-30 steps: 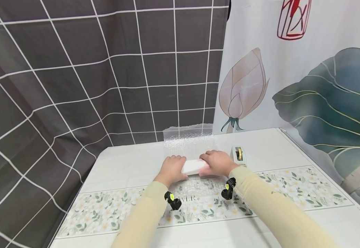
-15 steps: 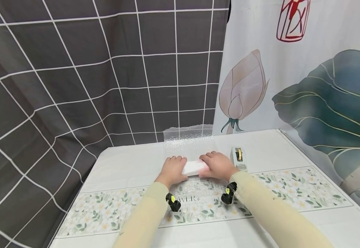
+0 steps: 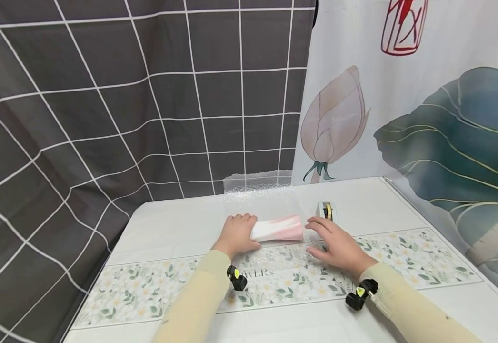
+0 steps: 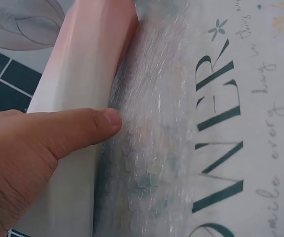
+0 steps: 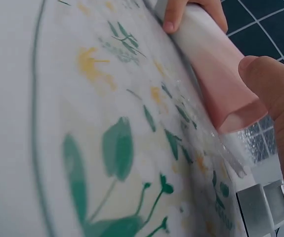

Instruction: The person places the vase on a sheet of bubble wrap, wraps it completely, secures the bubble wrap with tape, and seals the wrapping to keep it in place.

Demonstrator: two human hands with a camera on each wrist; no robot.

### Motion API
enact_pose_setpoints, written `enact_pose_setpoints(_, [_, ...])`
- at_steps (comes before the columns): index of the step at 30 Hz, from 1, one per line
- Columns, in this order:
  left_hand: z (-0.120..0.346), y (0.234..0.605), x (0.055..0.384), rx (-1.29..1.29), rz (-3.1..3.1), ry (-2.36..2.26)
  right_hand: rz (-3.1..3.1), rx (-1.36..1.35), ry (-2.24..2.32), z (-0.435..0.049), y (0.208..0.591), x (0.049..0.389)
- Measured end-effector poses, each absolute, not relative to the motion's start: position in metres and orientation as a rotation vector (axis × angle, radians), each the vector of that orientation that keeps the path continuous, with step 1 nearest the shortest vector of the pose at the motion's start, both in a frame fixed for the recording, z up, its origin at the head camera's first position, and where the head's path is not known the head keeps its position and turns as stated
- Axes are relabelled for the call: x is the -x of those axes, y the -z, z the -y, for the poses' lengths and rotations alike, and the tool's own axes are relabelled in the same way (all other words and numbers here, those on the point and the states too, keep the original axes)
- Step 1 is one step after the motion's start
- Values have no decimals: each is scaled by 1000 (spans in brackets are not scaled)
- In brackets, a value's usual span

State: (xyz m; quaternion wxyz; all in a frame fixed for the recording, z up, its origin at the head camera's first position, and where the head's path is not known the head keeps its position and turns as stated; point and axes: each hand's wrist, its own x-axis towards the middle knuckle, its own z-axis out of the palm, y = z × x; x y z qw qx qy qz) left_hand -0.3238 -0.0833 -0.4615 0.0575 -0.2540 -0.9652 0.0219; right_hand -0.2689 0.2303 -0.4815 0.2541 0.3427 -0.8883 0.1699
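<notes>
A white vase (image 3: 280, 228) fading to pink lies on its side on a sheet of clear bubble wrap (image 3: 257, 197). Its pink, angular mouth points right, as the right wrist view shows. My left hand (image 3: 237, 234) grips the white end, thumb (image 4: 90, 126) along the near side and fingers over the far side. Just right of the mouth, my right hand (image 3: 334, 245) is held with its fingers spread, holding nothing. In the right wrist view its thumb (image 5: 270, 81) appears in front of the vase, apart from it as far as the head view shows.
A tape dispenser (image 3: 327, 210) stands behind my right hand. Beneath everything is a white table cover with a floral band (image 3: 146, 290). At the back, the bubble wrap reaches up against a dark grid curtain (image 3: 214, 95); a white flower-print curtain (image 3: 343, 38) hangs to the right.
My right hand has let go of the vase's pink end and moved right and toward me, uncovering it. The left hand keeps its grip, and the vase stays in about the same place.
</notes>
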Motion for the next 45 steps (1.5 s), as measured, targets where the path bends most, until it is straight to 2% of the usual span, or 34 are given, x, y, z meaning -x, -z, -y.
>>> enact_pose_setpoints(13, [83,459,323,760,2945,-36,2360,-1227,-335,-220,492,250])
enact_pose_setpoints(26, [83,460,323,748,2935,-40,2326,-1157,-58,-194,496,241])
enact_pose_setpoints(45, [82,457,323,767,2969,24,2352,-1131,2,-193,492,244])
